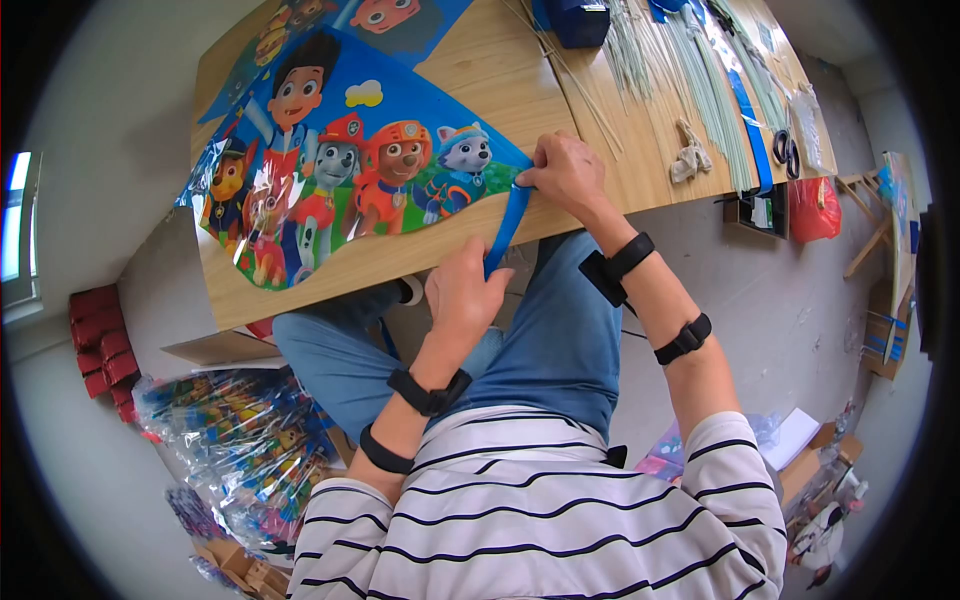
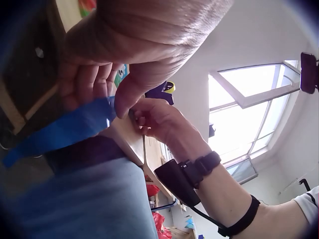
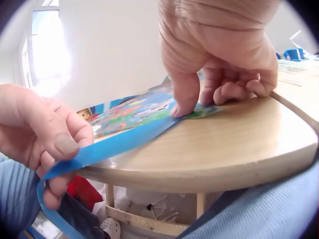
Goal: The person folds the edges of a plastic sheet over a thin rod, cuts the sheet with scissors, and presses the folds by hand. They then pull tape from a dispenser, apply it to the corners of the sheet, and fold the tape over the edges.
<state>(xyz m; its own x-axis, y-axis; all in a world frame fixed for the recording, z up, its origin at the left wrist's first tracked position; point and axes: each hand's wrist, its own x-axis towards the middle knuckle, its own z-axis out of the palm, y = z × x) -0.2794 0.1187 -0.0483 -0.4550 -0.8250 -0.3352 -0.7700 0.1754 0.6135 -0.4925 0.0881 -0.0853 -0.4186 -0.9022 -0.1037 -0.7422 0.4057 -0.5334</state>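
Note:
A kite sail [image 1: 400, 100], a glossy blue plastic sheet printed with cartoon dogs and a boy, lies on the wooden table. My right hand [image 1: 570, 178] is at its right corner, with the thumb on the end of a blue ribbon [image 1: 510, 228] and the other fingers curled against the tabletop. From there the ribbon runs over the table's front edge to my left hand [image 1: 462, 298]. In the right wrist view the left thumb and fingers pinch the ribbon [image 3: 114, 147], and its loose tail hangs below. The left wrist view shows the same ribbon [image 2: 65, 127] under the left thumb.
Thin pale rods [image 1: 700, 85] lie along the table's right side, beside scissors [image 1: 787, 153] and a small cloth-like bundle [image 1: 690, 152]. A dark blue box [image 1: 578, 22] stands at the back. Wrapped colourful packets [image 1: 250, 450] are piled on the floor at left; a red bag [image 1: 815, 210] is at right.

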